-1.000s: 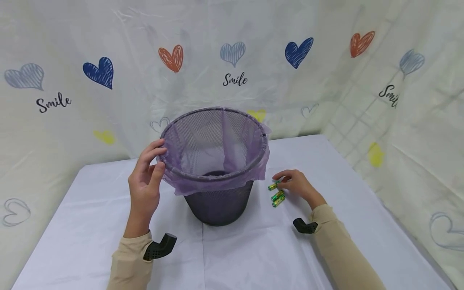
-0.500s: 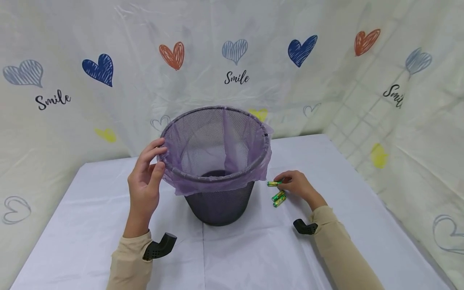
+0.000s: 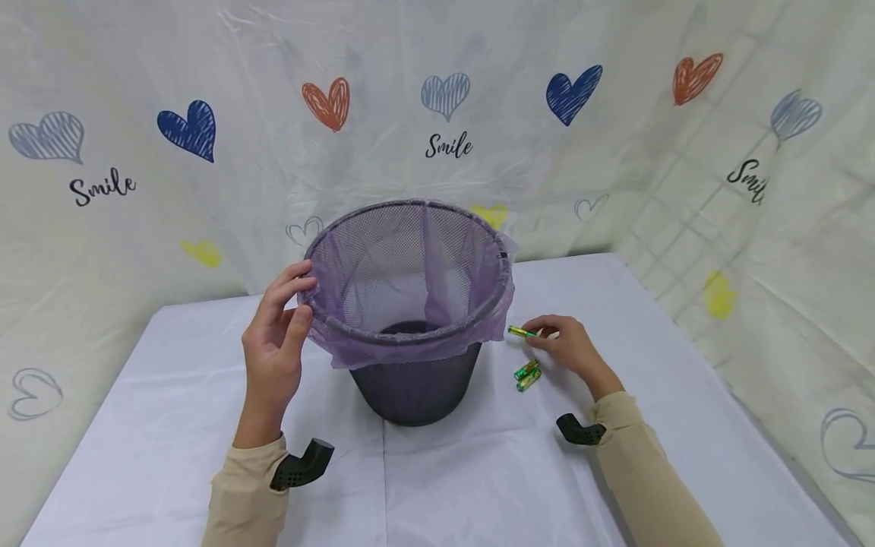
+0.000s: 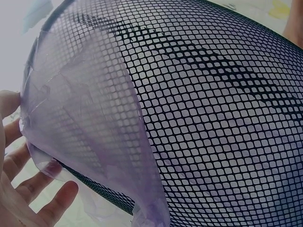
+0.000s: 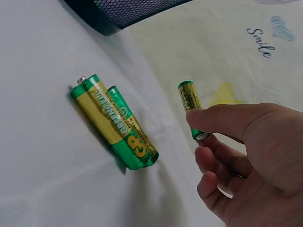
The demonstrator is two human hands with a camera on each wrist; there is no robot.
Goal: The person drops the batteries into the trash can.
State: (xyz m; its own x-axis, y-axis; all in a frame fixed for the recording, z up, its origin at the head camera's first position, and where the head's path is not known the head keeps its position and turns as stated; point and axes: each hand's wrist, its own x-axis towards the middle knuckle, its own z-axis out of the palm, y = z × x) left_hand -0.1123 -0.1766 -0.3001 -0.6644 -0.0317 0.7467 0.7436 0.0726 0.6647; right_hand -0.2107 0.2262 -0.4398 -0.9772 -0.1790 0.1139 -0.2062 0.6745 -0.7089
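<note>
Basket (image 3: 413, 395), round and made of black wire mesh, stands upright in the middle of the head view on a white cloth-topped table (image 3: 437, 486). A thin, see-through purple plastic bag (image 3: 393, 354) lines it and folds over the rim. The left hand (image 3: 273, 353) grips that rim at about nine o'clock. The right hand (image 3: 566, 346) is past three o'clock, and its thumb and fingers pinch a small, round green and gold battery (image 3: 517, 331). That battery is outside the basket, with its tip near the bag. Two more green and gold batteries (image 3: 528, 371) lie at four o'clock. Half a second ago the pinched battery was closer to those two; now it has gone up toward twelve o'clock, away from them.

In the left wrist view, the left hand is at eight o'clock, holding the edge, and one fingertip shows through the purple bag.

In the right wrist view, the two batteries lie side by side at nine o'clock, with the basket's bottom near twelve. The pinched battery looks lifted off the table. I think that means this one is picked up, and two are left lying there.
</note>
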